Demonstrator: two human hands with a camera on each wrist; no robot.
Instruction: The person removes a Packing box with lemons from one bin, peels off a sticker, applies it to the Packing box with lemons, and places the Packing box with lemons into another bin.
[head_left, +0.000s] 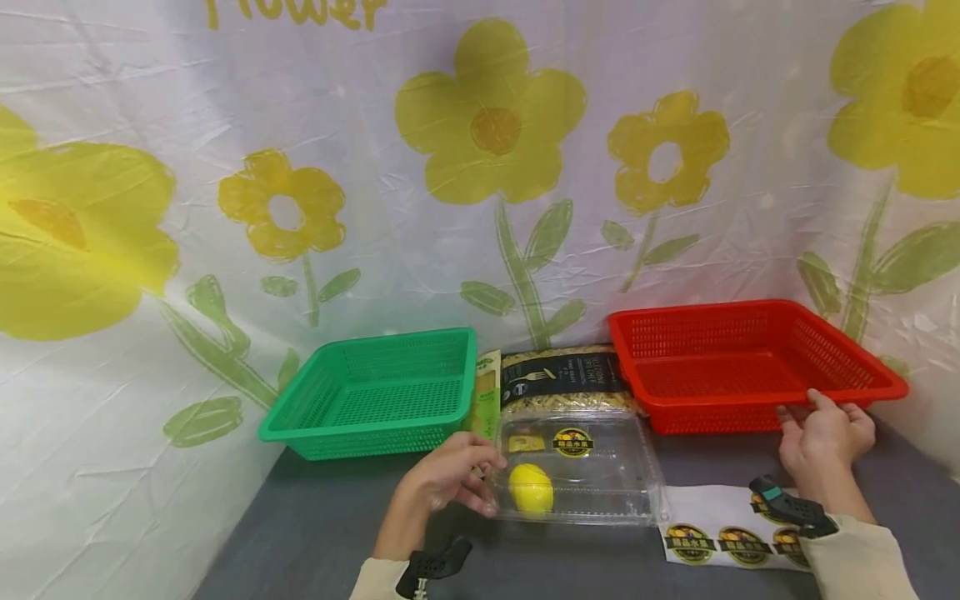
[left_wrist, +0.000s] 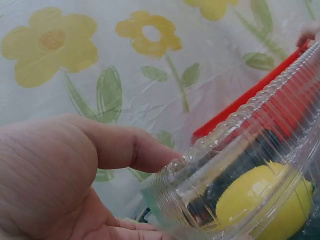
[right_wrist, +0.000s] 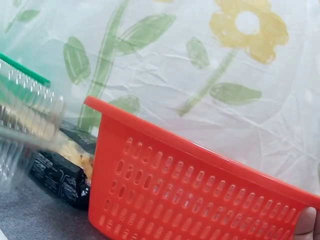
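In the head view a clear plastic box (head_left: 600, 496) with a round fruit sticker (head_left: 573, 443) on its lid stands at the centre. Inside it lies a lemon (head_left: 531, 489), also large in the left wrist view. My left hand (head_left: 452, 473) holds the box by its left end, thumb on the ridged edge and fingers lower down. At the right, my right hand (head_left: 827, 440) grips the front rim of a red basket (head_left: 720, 414). Only its fingertips (right_wrist: 306, 220) show in the right wrist view, at the basket's lower right.
A green basket (head_left: 367, 442) stands left of the box. Behind the box lie a black-labelled pasta bag (head_left: 562, 375) and a green packet (head_left: 487, 396). A sheet of round stickers (head_left: 720, 525) lies on the dark table (head_left: 300, 533). A flower-printed curtain (head_left: 420, 275) hangs behind.
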